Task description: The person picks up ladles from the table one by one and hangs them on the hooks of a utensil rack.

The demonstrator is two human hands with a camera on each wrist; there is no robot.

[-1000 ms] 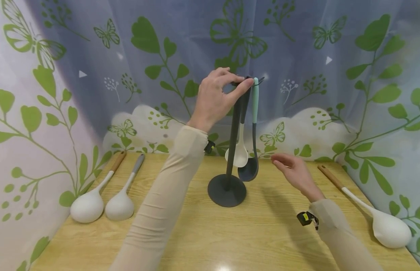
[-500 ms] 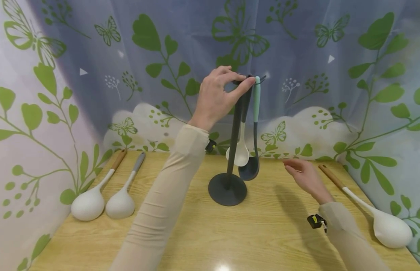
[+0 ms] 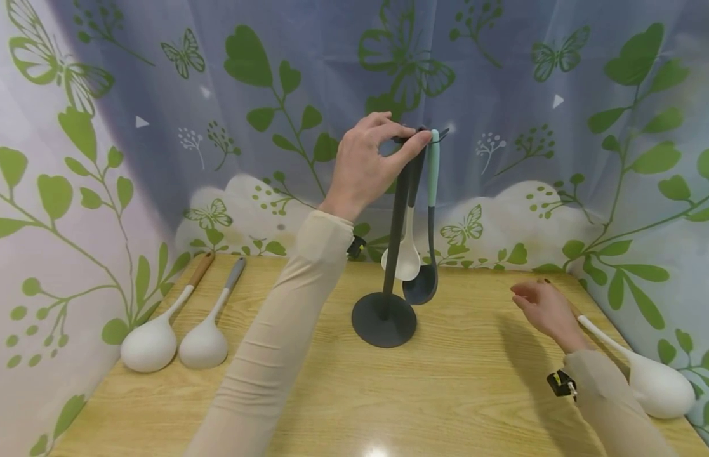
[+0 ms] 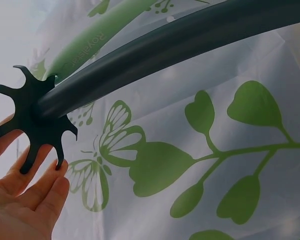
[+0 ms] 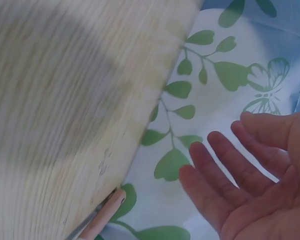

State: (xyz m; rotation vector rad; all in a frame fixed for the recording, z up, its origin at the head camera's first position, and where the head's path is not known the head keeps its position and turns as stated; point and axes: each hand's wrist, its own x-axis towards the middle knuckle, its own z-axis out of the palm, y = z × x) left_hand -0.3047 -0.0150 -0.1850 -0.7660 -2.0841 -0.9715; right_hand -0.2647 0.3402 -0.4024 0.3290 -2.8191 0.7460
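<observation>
My left hand (image 3: 362,158) holds the top of a dark utensil stand (image 3: 394,235), thumb and fingers at its hook ring. In the left wrist view the fingers (image 4: 49,200) lie against the hooks (image 4: 25,112). On the stand's right side hang a ladle with a mint-green handle and dark bowl (image 3: 433,171) and a white spoon-like utensil with a dark handle (image 3: 408,260). My right hand (image 3: 551,314) hovers with loosely bent, empty fingers. It partly covers the wooden handle of a white ladle (image 3: 659,387); that handle (image 5: 105,215) also shows in the right wrist view, apart from the fingers.
At the left of the wooden table (image 3: 354,393) lie two more white ladles, one with a wooden handle (image 3: 148,346) and one with a grey handle (image 3: 202,348). A leaf-and-butterfly patterned curtain (image 3: 308,82) encloses the back and sides.
My right hand has moved right, away from the stand, to above the handle of the right-hand ladle. The left hand stays on top of the stand.
</observation>
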